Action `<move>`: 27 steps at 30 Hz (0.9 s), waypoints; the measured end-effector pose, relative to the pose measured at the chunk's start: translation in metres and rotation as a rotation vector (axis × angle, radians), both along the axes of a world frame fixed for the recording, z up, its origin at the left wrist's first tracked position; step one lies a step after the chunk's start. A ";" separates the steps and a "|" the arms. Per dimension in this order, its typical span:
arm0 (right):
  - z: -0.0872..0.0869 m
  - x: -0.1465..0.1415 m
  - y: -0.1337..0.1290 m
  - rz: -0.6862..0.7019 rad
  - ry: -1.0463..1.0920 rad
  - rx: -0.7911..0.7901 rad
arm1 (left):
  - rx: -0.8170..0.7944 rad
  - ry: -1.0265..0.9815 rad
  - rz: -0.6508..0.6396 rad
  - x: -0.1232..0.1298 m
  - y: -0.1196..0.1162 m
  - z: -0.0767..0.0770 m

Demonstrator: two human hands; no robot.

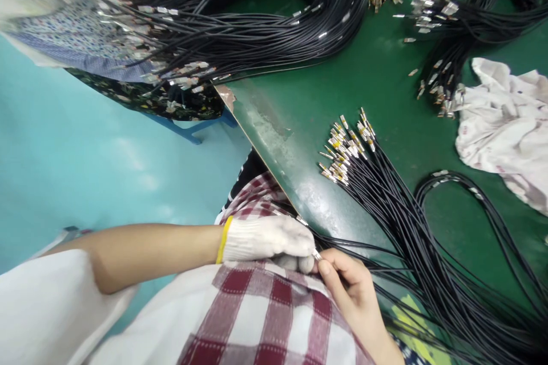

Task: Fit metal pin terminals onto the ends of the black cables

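My left hand [274, 242], in a white knitted glove with a yellow cuff, is in front of the checked apron with its fingers curled closed. My right hand [353, 285] is bare and meets it from the lower right, thumb and forefinger pinched together. Between both hands' fingertips is the small silvery connector [317, 255] of a cable; its far side is hidden by the fingers. Several black cables [355, 245] run right from beside the hands. A bundle of black cables [398, 199] with silvery, yellow-marked ends lies on the green table [295, 102] beyond them.
A large heap of black cables [274, 34] covers the table's far left, beside another person's patterned clothing [85, 40]. More cables [483, 23] lie at the far right, near a crumpled white cloth [505, 125]. The table's edge [257, 151] runs diagonally past a blue stool [188, 131].
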State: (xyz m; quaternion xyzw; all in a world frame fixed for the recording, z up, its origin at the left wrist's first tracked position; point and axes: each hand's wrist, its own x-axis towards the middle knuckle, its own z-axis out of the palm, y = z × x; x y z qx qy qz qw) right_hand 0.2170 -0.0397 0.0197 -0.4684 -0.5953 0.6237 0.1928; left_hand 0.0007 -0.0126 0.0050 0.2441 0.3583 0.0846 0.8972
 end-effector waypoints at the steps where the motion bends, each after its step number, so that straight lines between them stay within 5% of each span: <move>1: 0.000 0.000 -0.001 -0.003 0.000 0.011 | 0.015 -0.001 -0.002 0.000 0.000 0.000; 27: -0.005 0.004 -0.004 0.024 -0.030 -0.066 | 0.010 -0.028 -0.012 0.005 -0.001 -0.007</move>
